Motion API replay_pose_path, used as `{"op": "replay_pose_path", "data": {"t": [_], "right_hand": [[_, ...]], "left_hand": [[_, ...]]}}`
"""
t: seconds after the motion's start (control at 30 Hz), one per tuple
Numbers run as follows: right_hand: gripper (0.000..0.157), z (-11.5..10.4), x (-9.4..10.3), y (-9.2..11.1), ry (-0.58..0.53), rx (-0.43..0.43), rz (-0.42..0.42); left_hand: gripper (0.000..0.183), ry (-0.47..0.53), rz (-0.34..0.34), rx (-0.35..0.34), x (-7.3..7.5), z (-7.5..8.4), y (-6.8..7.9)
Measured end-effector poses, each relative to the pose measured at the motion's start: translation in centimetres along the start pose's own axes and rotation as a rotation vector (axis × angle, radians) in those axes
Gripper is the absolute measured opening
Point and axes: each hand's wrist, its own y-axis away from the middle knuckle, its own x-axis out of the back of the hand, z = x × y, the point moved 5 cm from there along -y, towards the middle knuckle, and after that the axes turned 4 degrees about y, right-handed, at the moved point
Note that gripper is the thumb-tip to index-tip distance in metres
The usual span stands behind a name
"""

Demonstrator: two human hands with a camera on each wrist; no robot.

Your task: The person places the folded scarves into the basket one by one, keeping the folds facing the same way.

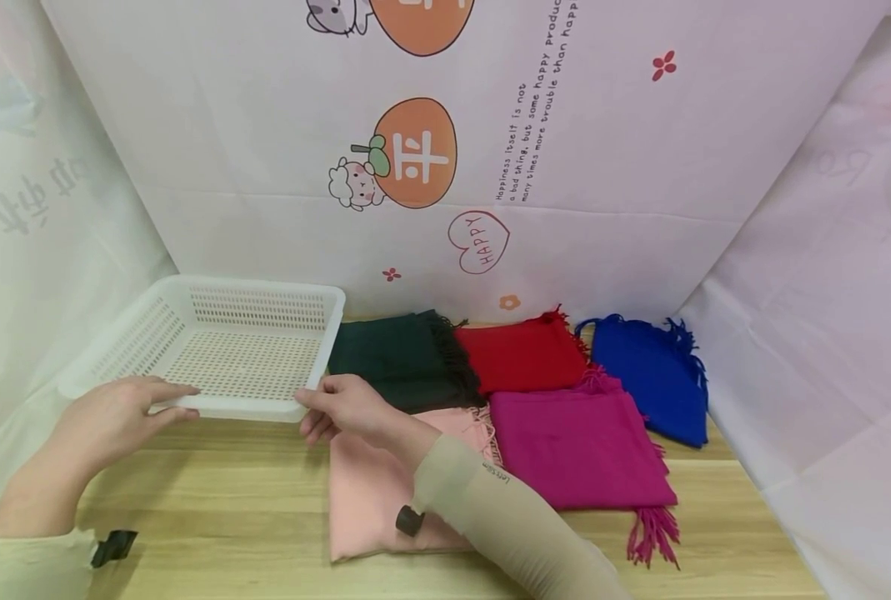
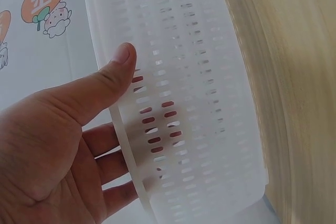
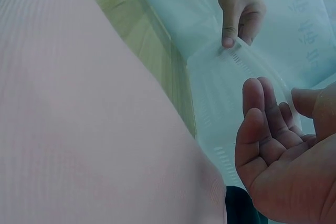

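Note:
A white perforated plastic basket (image 1: 242, 408) stands at the left on the wooden table, with nothing in it. Its near rim is gripped by my left hand (image 1: 118, 421). In the left wrist view, the thumb lies on the near wall, and the fingers show through the slots from inside. My right hand (image 1: 347, 408) holds the basket's near right corner, thumb at the rim and half-curled fingers below it. Under the right forearm lies a folded pink scarf (image 1: 377, 492). A folded dark green fringed scarf (image 1: 385, 358) lies right beside the basket.
Farther right lie a folded red scarf (image 1: 523, 354), a magenta scarf (image 1: 573, 450) with fringe hanging toward the front, and a blue scarf (image 1: 643, 375). White printed cloth walls (image 1: 603, 167) enclose the wooden table (image 1: 250, 517) at the back and both sides.

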Motion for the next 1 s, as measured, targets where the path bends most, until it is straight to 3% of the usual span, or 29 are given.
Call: {"op": "replay_pose_path", "data": {"t": [1.0], "right_hand": [[0.044,0.0,-0.7,1.1,0.044,-0.008,-0.004]], "left_hand": [[0.041,-0.013,-0.064,0.037,0.1,0.4,1.3]]}}
